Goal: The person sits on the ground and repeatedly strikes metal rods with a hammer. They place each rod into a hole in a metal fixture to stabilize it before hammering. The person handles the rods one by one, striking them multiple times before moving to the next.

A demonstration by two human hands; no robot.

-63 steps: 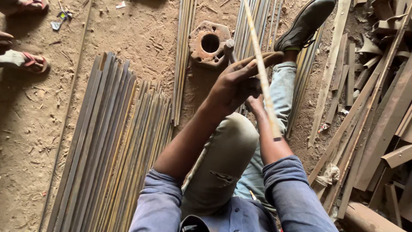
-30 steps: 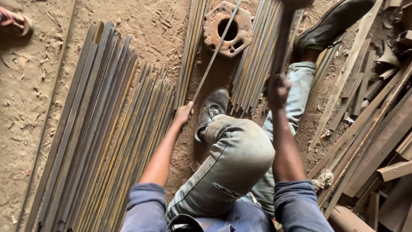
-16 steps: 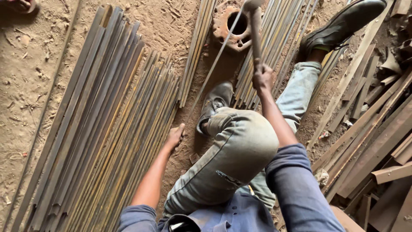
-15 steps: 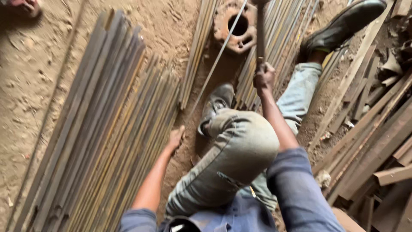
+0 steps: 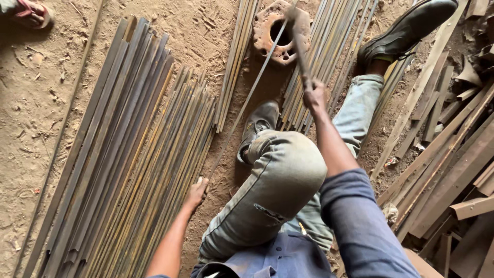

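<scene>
- The right hand [image 5: 314,95], fingers wrapped tight on a hammer [image 5: 300,49], has the head down at the rusty round block [image 5: 278,31] at twelve o'clock.
- The left hand [image 5: 196,191], fingers curled on the near end, steadies a thin metal strip [image 5: 247,103] running up to that block.
- Judged step: hammering the strip straight on the block.
- Next calls for holding the strip flat and striking squarely.

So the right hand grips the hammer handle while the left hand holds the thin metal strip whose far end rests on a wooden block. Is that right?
Not quite. The head view shows the strip resting on a rusty round metal flange with a centre hole, not on wood. The rest stands: right hand on the hammer, left hand on the strip.
</scene>
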